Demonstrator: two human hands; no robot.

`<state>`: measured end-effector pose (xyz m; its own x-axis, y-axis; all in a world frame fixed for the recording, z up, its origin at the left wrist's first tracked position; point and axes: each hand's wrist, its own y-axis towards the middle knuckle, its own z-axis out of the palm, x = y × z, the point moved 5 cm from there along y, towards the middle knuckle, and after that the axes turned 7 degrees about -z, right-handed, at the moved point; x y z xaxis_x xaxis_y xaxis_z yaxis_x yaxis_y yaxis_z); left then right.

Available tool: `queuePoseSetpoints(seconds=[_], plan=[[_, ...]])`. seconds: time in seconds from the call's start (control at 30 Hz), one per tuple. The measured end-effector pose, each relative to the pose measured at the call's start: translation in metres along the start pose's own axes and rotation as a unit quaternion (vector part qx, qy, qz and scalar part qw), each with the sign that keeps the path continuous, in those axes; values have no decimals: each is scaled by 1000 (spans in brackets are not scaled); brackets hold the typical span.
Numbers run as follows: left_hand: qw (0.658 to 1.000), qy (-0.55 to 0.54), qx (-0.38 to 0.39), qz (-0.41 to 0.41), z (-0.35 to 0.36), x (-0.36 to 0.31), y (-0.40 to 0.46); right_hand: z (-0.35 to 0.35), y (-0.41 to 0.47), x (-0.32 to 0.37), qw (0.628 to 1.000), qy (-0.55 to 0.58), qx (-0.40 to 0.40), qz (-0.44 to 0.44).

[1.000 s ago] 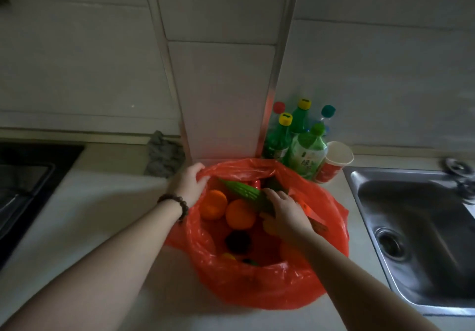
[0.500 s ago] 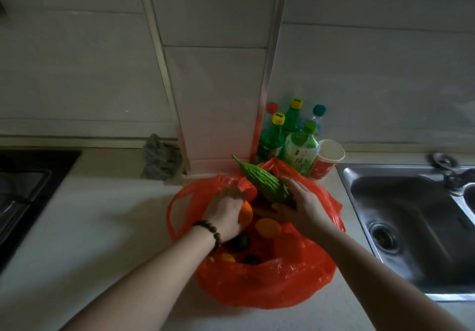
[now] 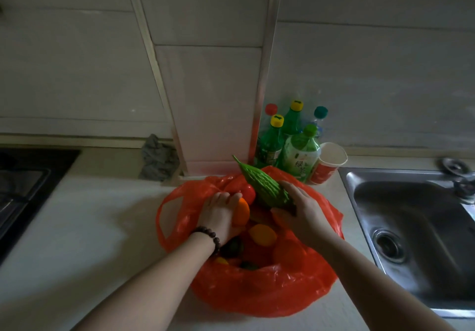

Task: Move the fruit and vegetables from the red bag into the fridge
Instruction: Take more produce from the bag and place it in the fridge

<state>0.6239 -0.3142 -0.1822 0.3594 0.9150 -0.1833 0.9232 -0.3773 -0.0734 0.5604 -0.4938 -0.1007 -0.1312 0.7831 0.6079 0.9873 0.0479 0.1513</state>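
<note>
Over the open red bag point(image 3: 262, 289) on the surface point(image 3: 84, 228), a green gourd point(image 3: 264, 189) is gripped by the right hand point(image 3: 303, 215), while an orange point(image 3: 241, 212) is clasped by the left hand point(image 3: 218, 215), fingers curled.

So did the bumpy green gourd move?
Yes. The bitter gourd, gripped by the right hand, rose from the red bag toward the bottles.

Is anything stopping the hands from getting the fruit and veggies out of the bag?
Nothing visible. The red bag gapes open; the right hand already holds the bitter gourd, the left hand an orange.
</note>
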Motion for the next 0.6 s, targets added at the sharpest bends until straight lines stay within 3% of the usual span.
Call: queuePoseSetpoints(seconds=[0.23,0.37,0.6], plan=[[985,-142,-82,-46,-56,22,-19,-6,18,46,997,-2,-18,-76],[960,-216,-150,-92,-111,47,-44,-16,32,98,990,34,-45,-130],[932,-199,-246,-178,-192,131,-146,-4,41,226,969,59,-82,-227]])
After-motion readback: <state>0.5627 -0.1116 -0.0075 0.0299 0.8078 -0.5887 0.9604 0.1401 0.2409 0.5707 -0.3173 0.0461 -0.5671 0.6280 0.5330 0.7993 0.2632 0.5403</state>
